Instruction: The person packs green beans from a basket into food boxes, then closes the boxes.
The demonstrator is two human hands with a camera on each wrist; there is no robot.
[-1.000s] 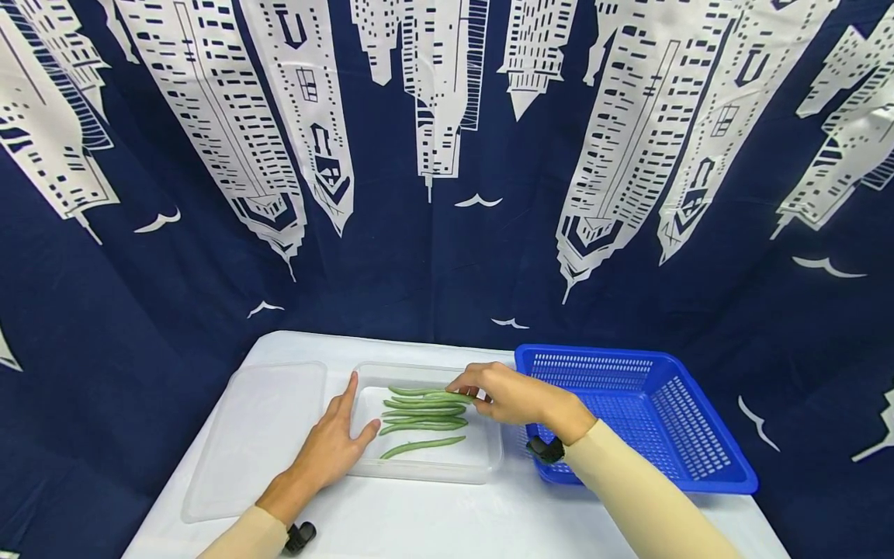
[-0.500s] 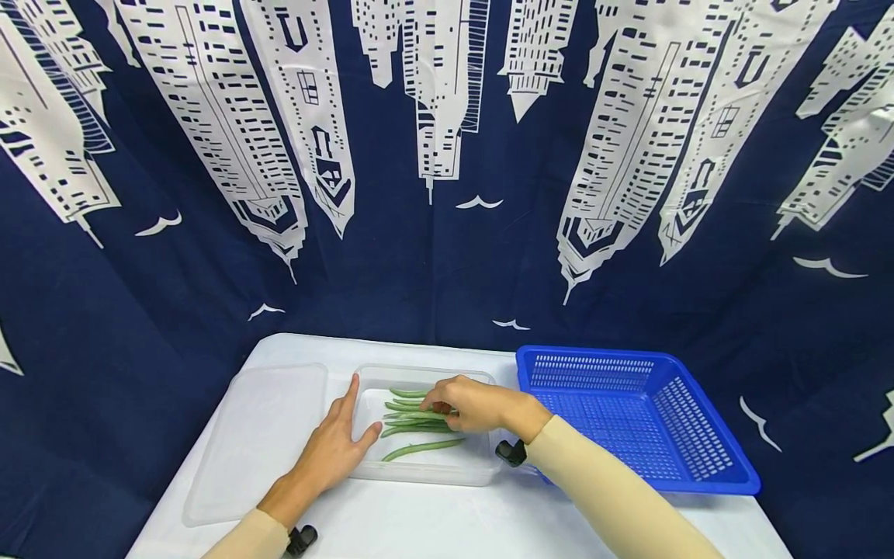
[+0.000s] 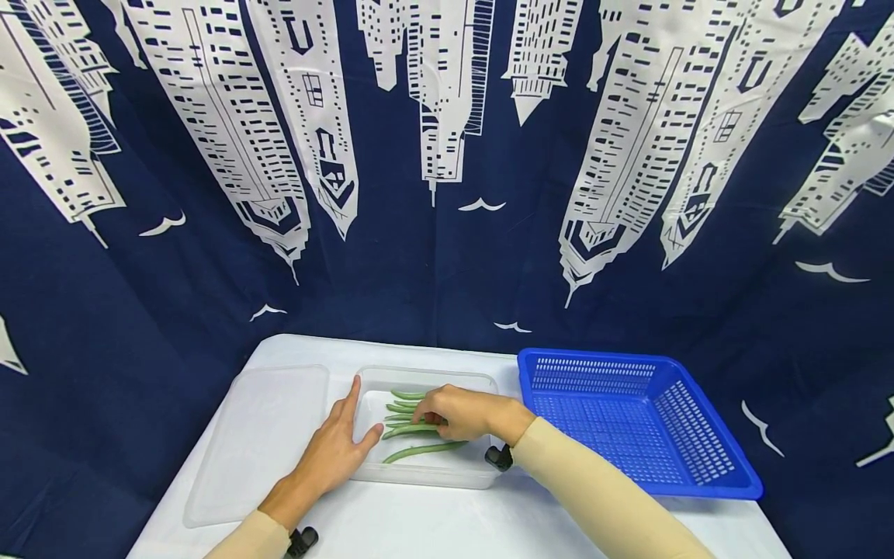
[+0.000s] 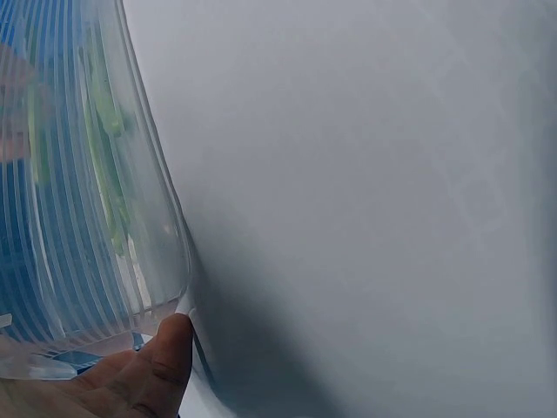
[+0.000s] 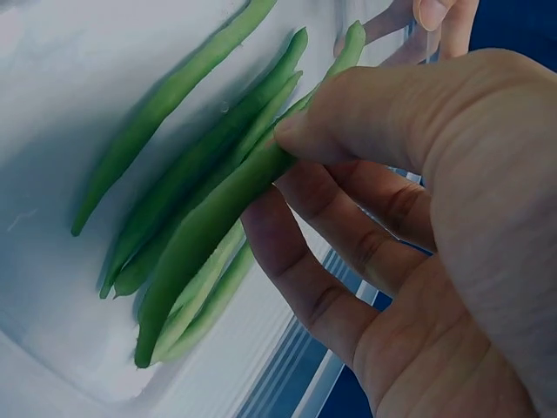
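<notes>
Item: green beans, a loose bundle plus one apart, lying in the clear plastic container on the white table. We log our right hand inside the container, thumb and fingers pinching one bean; only the right wrist view shows this pinch. Our left hand lies flat, fingers straight, against the container's left wall; the left wrist view shows its thumb touching that ribbed wall. Left of it: the lid. Right of the pinch: the blue basket.
</notes>
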